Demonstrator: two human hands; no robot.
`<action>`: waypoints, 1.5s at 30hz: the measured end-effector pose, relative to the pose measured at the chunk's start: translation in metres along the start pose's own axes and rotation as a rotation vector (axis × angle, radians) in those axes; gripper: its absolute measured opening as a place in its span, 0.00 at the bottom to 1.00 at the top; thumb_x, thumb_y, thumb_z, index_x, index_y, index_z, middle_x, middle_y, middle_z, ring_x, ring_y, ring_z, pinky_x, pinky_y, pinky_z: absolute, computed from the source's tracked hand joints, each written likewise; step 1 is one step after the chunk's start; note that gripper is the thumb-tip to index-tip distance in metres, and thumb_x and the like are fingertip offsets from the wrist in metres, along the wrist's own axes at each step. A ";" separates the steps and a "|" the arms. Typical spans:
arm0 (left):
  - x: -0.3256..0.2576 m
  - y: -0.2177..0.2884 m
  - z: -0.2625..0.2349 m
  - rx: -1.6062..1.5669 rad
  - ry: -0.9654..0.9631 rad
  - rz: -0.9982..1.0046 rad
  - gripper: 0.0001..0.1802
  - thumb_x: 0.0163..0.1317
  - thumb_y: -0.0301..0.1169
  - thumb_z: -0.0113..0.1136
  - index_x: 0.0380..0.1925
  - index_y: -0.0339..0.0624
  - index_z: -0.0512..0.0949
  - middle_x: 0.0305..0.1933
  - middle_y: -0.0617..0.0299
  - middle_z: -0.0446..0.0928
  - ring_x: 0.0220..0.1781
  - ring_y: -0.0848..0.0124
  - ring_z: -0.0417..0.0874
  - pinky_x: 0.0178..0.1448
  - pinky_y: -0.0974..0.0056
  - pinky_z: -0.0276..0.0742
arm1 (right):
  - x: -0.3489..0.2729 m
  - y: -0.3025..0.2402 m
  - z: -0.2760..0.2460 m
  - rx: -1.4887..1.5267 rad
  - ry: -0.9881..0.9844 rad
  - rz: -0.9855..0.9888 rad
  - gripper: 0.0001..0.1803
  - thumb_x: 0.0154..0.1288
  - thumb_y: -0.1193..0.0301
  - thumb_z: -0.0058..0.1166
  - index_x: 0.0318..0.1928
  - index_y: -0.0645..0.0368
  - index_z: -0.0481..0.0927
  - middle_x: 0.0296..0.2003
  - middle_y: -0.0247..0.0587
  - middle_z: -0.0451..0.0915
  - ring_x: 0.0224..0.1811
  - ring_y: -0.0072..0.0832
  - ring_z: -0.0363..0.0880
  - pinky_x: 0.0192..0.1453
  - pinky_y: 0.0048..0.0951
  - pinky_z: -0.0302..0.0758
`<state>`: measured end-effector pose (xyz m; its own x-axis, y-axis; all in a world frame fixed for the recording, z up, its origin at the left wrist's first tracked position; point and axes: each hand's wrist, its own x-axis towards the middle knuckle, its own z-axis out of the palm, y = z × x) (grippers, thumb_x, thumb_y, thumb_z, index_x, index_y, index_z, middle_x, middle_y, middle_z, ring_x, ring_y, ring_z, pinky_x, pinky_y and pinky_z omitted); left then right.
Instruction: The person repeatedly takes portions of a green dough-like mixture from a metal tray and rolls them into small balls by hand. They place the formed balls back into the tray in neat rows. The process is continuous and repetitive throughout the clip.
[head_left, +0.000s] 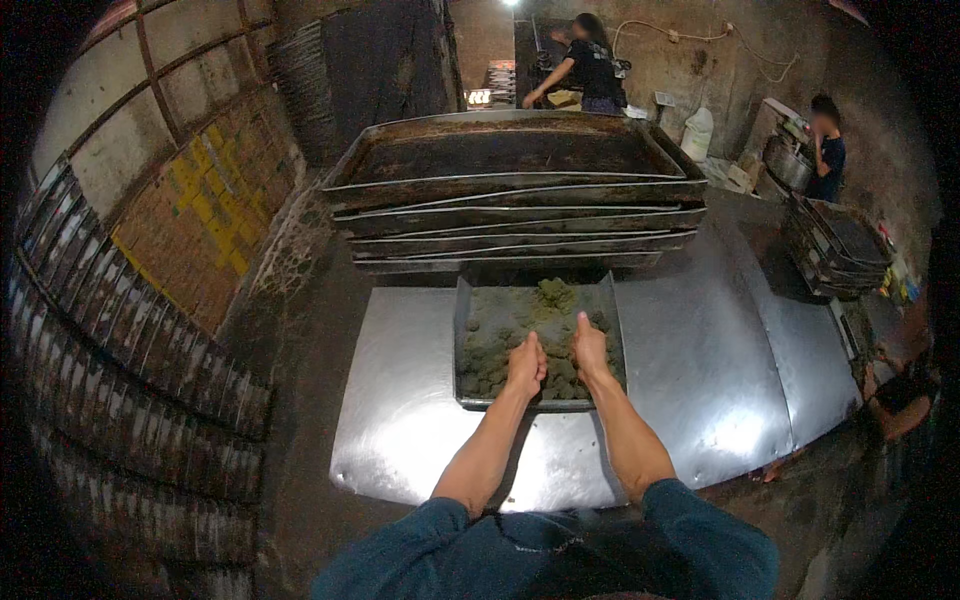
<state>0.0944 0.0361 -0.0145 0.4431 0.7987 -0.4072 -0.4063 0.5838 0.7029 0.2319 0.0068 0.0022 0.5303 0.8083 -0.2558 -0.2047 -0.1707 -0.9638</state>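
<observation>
A shallow metal tray (466, 330) lies on a shiny steel table (400, 400) in front of me, filled with greenish-brown crumbly dough lumps (545, 305). My left hand (526, 364) is curled into the lumps near the tray's front. Beside it, my right hand (590, 347) presses into the same mass with the thumb raised. Both hands seem closed around dough, though the fingers are buried and hard to see. Blue sleeves cover my upper arms.
A stack of large dark baking trays (515, 195) stands just behind the small tray. More trays (840, 245) are stacked at the right. One person (585, 65) works at the far back, another (826, 145) stands at the right. Racked trays (130, 370) line the left wall.
</observation>
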 end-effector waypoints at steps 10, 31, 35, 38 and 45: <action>0.012 0.003 0.027 -0.213 0.074 0.009 0.19 0.58 0.48 0.52 0.24 0.44 0.70 0.22 0.61 0.72 0.16 0.77 0.66 0.11 0.76 0.52 | 0.023 -0.027 -0.028 -0.806 -0.169 -0.526 0.15 0.59 0.63 0.48 0.32 0.65 0.76 0.30 0.53 0.78 0.33 0.40 0.77 0.37 0.35 0.70; 0.002 -0.003 0.028 -0.387 0.144 0.052 0.18 0.63 0.44 0.47 0.20 0.44 0.69 0.16 0.64 0.66 0.16 0.75 0.66 0.16 0.73 0.58 | 0.006 -0.015 -0.060 0.472 -0.110 0.202 0.16 0.64 0.57 0.44 0.26 0.54 0.66 0.21 0.36 0.69 0.16 0.22 0.62 0.16 0.22 0.58; 0.018 -0.016 -0.001 -0.219 -0.175 0.018 0.19 0.64 0.42 0.46 0.19 0.42 0.69 0.20 0.61 0.67 0.21 0.74 0.68 0.19 0.70 0.61 | 0.009 -0.013 -0.051 0.170 -0.056 0.079 0.17 0.65 0.57 0.43 0.25 0.55 0.65 0.21 0.36 0.69 0.15 0.20 0.60 0.14 0.23 0.56; 0.009 -0.023 0.015 -0.073 -0.070 0.063 0.17 0.63 0.41 0.47 0.24 0.40 0.71 0.25 0.60 0.70 0.23 0.75 0.68 0.20 0.72 0.62 | 0.010 0.000 -0.050 0.046 -0.106 -0.008 0.16 0.64 0.57 0.43 0.28 0.56 0.68 0.24 0.37 0.71 0.18 0.20 0.63 0.18 0.22 0.59; -0.025 0.010 -0.010 -0.331 0.100 0.070 0.17 0.60 0.44 0.51 0.27 0.41 0.72 0.26 0.60 0.73 0.20 0.75 0.67 0.15 0.77 0.60 | -0.026 -0.026 -0.048 0.517 -0.188 0.172 0.18 0.63 0.54 0.44 0.33 0.58 0.71 0.31 0.38 0.75 0.24 0.22 0.68 0.23 0.23 0.63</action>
<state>0.0713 0.0236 -0.0038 0.3309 0.8392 -0.4316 -0.6773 0.5296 0.5106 0.2631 -0.0372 0.0298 0.3081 0.8878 -0.3419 -0.6754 -0.0491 -0.7358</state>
